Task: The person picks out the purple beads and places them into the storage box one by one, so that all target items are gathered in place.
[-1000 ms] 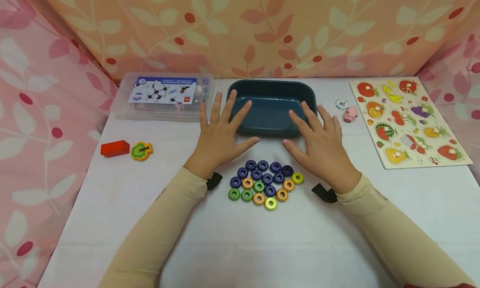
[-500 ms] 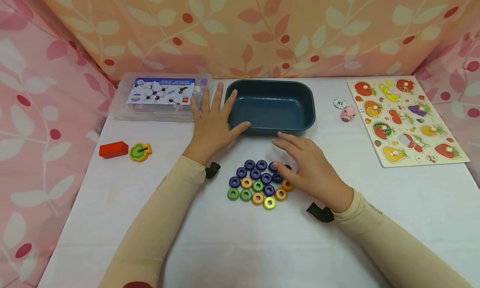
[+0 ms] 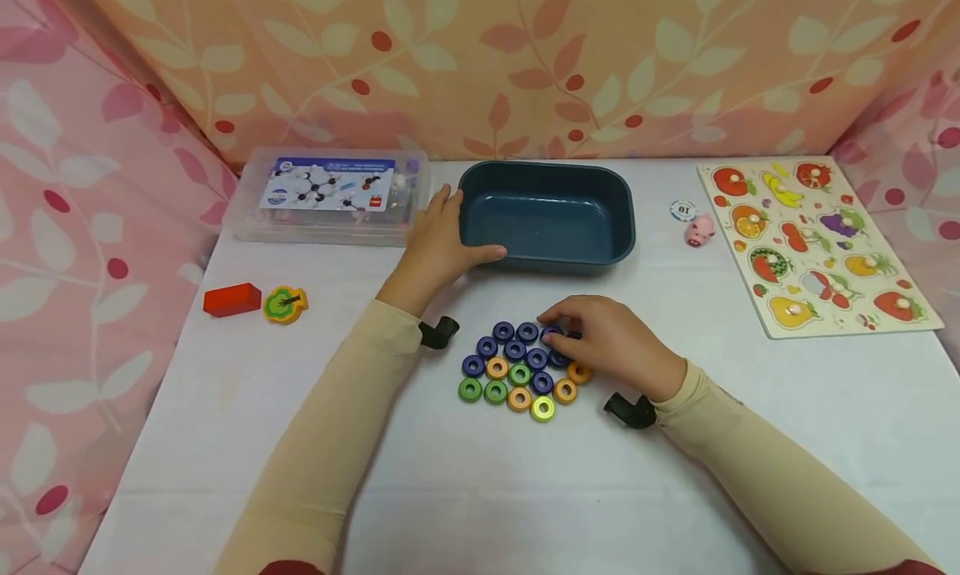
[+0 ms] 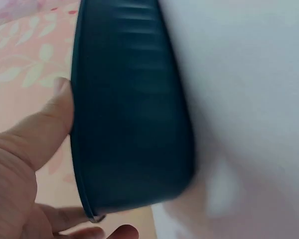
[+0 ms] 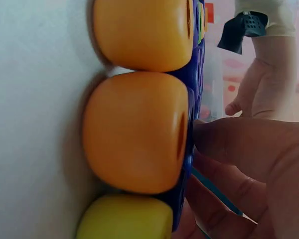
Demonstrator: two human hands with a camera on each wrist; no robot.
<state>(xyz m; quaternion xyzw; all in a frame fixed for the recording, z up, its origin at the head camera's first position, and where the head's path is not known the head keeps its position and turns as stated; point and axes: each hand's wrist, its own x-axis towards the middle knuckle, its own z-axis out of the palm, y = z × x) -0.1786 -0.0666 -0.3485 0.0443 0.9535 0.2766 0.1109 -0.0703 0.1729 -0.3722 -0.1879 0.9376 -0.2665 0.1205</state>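
Note:
A dark teal rectangular tub (image 3: 546, 225) stands at the back middle of the table. My left hand (image 3: 437, 246) grips its left end, thumb on the front rim and fingers round the side; the left wrist view shows the thumb on the rim (image 4: 75, 149). In front of the tub lies a patch of purple, orange, green and yellow rings (image 3: 514, 352). Over its back right part my right hand (image 3: 622, 342) pinches a purple ring (image 3: 552, 332) between thumb and fingers. It hides some rings behind it. Orange rings (image 5: 134, 132) loom close in the right wrist view.
At the back left lies a clear plastic case (image 3: 326, 196) with a molecule label. A red block (image 3: 232, 300) and a tree-shaped wooden piece (image 3: 285, 305) sit left. On the right are a round token (image 3: 683, 210), a pink pig (image 3: 699, 231) and a fruit puzzle board (image 3: 817, 246).
Both hands were spread over the tub. My right hand has come down and back to the rings and now pinches a purple one; my left has closed its fingers on the tub's left end.

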